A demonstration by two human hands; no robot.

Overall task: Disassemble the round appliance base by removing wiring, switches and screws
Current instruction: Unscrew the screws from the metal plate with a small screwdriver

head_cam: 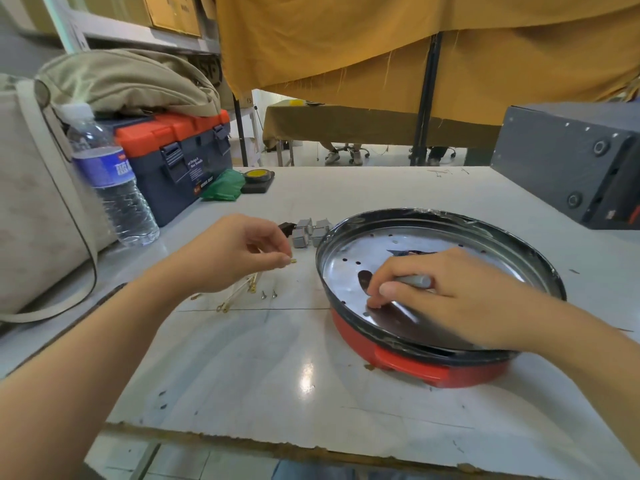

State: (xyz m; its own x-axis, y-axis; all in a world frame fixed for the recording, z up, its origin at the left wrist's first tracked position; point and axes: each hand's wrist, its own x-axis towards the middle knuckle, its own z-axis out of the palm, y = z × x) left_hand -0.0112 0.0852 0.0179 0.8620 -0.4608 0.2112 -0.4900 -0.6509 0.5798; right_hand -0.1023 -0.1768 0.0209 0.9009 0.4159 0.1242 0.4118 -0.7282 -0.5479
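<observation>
Head view: your left hand (239, 251) is pinching a small brass screw (293, 260); your right hand (446, 289) is gripping a grey tool (415, 280) inside the round base (433, 370).

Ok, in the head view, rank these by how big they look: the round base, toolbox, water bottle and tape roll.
1. Round base
2. Toolbox
3. Water bottle, though it stands nearer than the toolbox, so their order is unsure
4. Tape roll

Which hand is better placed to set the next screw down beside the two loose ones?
Left. Its fingers already pinch a small brass piece just above the loose screws; the right hand is inside the base, gripping a tool.
</observation>
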